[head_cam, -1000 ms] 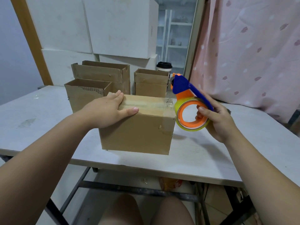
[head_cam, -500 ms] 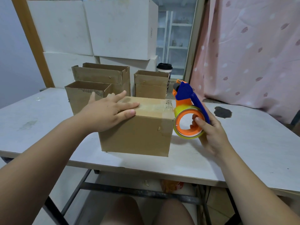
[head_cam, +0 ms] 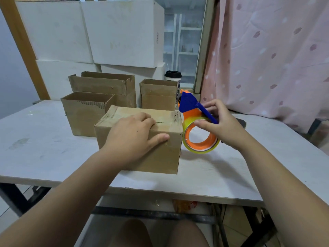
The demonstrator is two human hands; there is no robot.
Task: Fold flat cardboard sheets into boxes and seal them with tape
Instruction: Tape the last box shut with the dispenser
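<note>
A closed cardboard box [head_cam: 160, 157] stands on the white table [head_cam: 44, 148] in front of me, with clear tape along its top seam. My left hand [head_cam: 131, 134] lies over the box's top front edge, fingers curled on top and thumb against the front face. My right hand [head_cam: 219, 125] grips an orange and blue tape dispenser [head_cam: 197, 125] holding a yellowish roll, pressed against the box's right top edge.
Three open cardboard boxes [head_cam: 85, 113] [head_cam: 106, 88] [head_cam: 158, 93] stand behind the closed one. A lidded paper cup [head_cam: 173, 77] sits at the back. White boxes [head_cam: 106, 32] are stacked against the wall. A pink curtain [head_cam: 276, 50] hangs at the right.
The dispenser has dropped lower beside the box's right edge, and my right hand now grips it from above. My left hand slid forward over the box's front edge.
</note>
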